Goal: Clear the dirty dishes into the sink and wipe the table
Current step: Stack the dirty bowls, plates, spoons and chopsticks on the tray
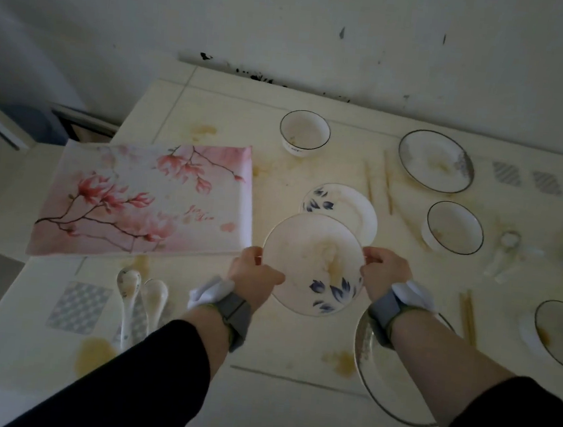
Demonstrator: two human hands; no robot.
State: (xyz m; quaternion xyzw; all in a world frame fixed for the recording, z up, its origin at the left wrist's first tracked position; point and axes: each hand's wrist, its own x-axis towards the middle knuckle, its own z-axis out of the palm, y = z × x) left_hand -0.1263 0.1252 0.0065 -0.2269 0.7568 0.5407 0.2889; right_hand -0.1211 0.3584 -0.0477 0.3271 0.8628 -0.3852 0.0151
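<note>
Both hands hold a white plate with blue flowers (313, 261) above the stained table (278, 343). My left hand (253, 272) grips its left rim and my right hand (384, 271) grips its right rim. Just beyond it lies a second blue-flowered plate (346, 205), partly covered by the held one. Dirty bowls stand at the back (304, 133), at the right (455, 227) and near the right edge (560, 335). A large rimmed plate (435, 161) sits at the back right, another (391, 382) under my right forearm.
A pink floral box (147, 200) lies on the table's left part. Two white spoons (141, 299) lie near the front left. Chopsticks (379, 183) lie between the dishes, another pair (468, 315) at the right. Yellow stains (94, 355) mark the tabletop. A wall stands behind.
</note>
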